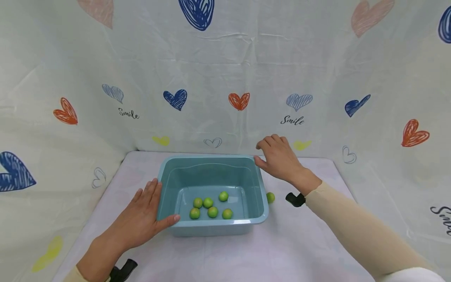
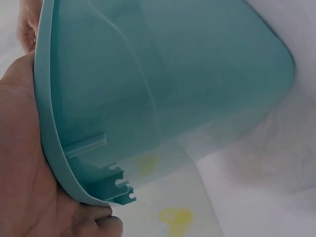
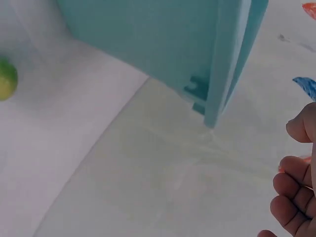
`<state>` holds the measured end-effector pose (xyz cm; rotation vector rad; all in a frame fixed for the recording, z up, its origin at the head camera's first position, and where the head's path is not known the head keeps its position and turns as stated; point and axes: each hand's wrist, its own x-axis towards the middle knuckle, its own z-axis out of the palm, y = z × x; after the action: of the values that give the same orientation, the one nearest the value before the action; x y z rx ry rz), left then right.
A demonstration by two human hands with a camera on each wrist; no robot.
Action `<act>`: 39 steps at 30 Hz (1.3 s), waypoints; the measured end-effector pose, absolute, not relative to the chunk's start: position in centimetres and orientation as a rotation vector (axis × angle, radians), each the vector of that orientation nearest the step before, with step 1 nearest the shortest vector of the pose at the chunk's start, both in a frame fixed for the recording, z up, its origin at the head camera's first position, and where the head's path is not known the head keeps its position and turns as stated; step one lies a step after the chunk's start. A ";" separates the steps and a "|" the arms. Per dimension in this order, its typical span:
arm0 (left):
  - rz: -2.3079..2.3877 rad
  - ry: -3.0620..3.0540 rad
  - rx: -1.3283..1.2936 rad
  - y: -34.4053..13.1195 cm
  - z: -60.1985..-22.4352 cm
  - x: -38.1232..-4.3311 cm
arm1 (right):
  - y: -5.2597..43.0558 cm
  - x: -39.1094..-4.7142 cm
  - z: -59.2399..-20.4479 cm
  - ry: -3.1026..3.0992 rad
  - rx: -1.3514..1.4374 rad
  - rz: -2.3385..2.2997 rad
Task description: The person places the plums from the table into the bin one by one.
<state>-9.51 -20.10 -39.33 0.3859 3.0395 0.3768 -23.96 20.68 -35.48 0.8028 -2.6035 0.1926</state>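
My left hand (image 1: 141,219) lies flat against the teal tub's (image 1: 211,229) near-left corner, thumb along the front wall. My right hand (image 1: 280,158) touches the far-right rim, fingers loosely curled (gripping nothing). Six limes (image 1: 208,202) inside, one lime (image 1: 270,197) outside on the table (image 1: 299,243).

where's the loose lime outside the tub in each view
Head: the lime lies on the table just right of the tub, near its front corner.
Left wrist: not in it; only the tub's wall shows.
Right wrist: at the left edge, on the cloth.
Shared landmark: the tub's rim.
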 end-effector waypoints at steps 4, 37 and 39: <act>0.369 3.042 0.390 -20.1 -39.2 -9.4 | 23.4 -23.8 -36.9 -2.622 0.711 0.215; 0.461 3.010 0.405 -20.1 -39.3 -9.4 | 27.7 -20.5 -52.9 -2.847 0.793 -0.034; 0.451 3.015 0.409 -20.1 -39.3 -9.3 | 27.5 -20.5 -53.0 -2.847 0.796 -0.038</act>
<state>-9.31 -20.11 -39.30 0.4089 3.0152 0.4510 -20.50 27.53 -53.01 0.7964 -2.8470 -0.0377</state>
